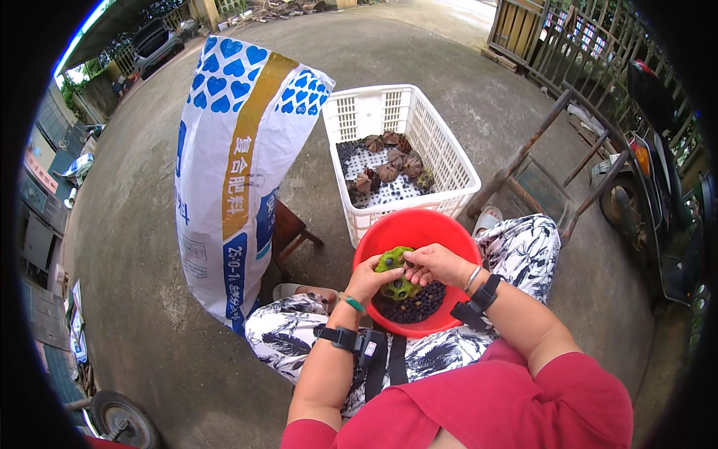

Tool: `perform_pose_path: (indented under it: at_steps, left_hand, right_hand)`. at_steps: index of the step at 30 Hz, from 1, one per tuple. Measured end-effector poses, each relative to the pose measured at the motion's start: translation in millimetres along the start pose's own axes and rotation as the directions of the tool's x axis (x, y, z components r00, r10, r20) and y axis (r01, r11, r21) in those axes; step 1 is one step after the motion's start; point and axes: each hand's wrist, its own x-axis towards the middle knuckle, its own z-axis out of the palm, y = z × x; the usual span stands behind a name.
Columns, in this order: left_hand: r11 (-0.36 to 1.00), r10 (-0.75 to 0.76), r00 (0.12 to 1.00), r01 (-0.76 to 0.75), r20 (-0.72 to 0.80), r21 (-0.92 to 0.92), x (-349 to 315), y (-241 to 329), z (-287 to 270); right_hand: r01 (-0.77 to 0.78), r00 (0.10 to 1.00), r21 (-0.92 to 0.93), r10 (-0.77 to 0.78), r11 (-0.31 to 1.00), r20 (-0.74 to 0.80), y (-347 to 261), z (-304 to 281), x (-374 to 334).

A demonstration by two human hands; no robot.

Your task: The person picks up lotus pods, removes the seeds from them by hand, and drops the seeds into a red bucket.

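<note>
A green lotus seed pod (392,260) with open holes and a dark seed showing is held over a red basin (367,238). My left hand (366,280) grips the pod's left side between thumb and fingers. At its right edge, the bent fingers of my right hand (437,265) pinch in against the pod; whether a seed is between them is hidden. Loose dark lotus seeds (426,305) cover the bottom of the basin, which sits between my legs. Below the held pod, more green pod surface (402,289) shows.
Just beyond the basin stands a white plastic crate (445,196) with brown dried pods (389,172) and loose seeds. A tall white-and-blue woven sack (217,179) rises at left, beside a wooden stool (288,233). To the right are a metal-framed chair (535,176) and a parked motorbike (643,202).
</note>
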Motion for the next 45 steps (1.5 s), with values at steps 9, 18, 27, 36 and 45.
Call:
perform_pose_path:
  at_steps: [9,18,27,36,45]
  left_hand:
    - [0.793,0.231,0.944,-0.044,-0.234,0.607,-0.2,-8.2,-6.7]
    - [0.923,0.173,0.975,-0.109,-0.143,0.37,-1.7,-13.1,-14.2]
    - [0.962,0.141,0.929,-0.047,-0.341,0.268,5.9,-18.6,-17.7]
    - [0.987,0.101,0.983,-0.119,-0.154,-0.108,1.3,-7.5,-10.8]
    - [0.987,0.042,0.98,-0.072,-0.197,-0.147,-1.5,-4.7,-16.8]
  right_hand:
    - [-0.119,0.993,-0.14,0.116,0.983,-0.026,-11.7,23.5,4.6]
    - [0.015,0.999,-0.191,-0.007,0.982,0.041,0.5,11.5,7.2]
    - [0.201,0.944,-0.531,-0.308,0.823,-0.12,12.7,-26.1,7.0]
    - [0.199,0.974,-0.052,-0.203,0.979,-0.097,3.7,-2.4,10.3]
    - [0.336,0.801,-0.538,-0.535,0.773,-0.269,-1.5,4.7,8.3]
